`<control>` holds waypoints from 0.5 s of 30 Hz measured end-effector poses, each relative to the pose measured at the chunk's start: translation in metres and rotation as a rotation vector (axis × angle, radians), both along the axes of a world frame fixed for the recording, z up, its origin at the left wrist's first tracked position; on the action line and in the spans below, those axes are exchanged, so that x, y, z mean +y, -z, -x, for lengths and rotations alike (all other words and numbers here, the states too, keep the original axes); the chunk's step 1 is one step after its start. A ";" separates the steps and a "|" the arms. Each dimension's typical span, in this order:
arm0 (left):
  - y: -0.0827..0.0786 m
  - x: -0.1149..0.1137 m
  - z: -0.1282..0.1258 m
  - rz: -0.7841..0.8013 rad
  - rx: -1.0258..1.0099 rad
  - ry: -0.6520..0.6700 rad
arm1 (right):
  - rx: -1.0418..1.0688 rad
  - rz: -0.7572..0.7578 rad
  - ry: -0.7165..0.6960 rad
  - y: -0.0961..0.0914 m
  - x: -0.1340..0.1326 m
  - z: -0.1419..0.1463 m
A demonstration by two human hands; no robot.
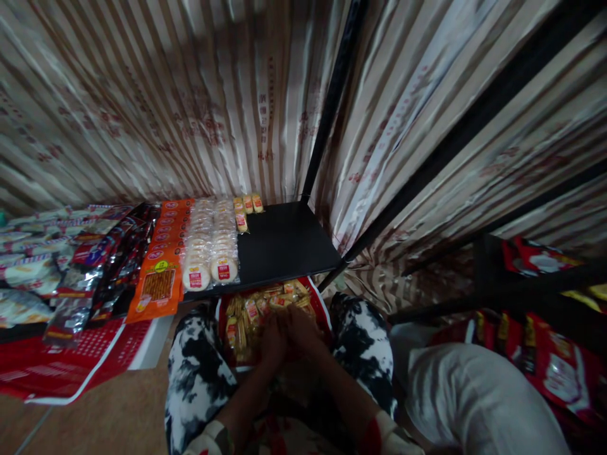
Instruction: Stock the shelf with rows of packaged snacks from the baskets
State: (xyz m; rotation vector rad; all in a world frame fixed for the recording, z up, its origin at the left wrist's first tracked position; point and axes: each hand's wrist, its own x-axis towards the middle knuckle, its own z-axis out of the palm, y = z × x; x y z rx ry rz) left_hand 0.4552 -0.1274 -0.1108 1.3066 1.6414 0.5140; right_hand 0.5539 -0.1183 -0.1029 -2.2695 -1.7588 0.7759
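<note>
My left hand [274, 336] and my right hand [301, 327] are close together over a red, white-edged bag or box [324, 308] between my knees. It holds many small wrapped crackers [251, 309] with red and white labels. The fingers of both hands look bent and bunched among the packets; what is in them is hidden in the dim light. Just beyond, on the black shelf [289, 243], stand several matching small cracker packets [247, 203], beside two rows of round white rice crackers [211, 243] in clear wrap.
Left of the rice crackers lie orange snack packets [159, 272], dark packets [126, 246] and white packets [31, 272]. A black post [332, 107] rises at the shelf corner before a pleated curtain [213, 95]. Red bags [559, 360] and a pale rounded cloth shape [474, 392] are at right.
</note>
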 end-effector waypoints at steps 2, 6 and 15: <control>-0.002 0.001 -0.002 0.006 -0.016 0.005 | 0.045 -0.009 -0.002 0.006 -0.001 0.000; -0.009 0.001 -0.002 -0.004 -0.027 -0.006 | 0.125 -0.076 0.056 0.015 -0.005 0.000; -0.029 -0.004 -0.002 -0.129 -0.004 -0.060 | 0.288 -0.221 0.243 0.001 -0.013 -0.011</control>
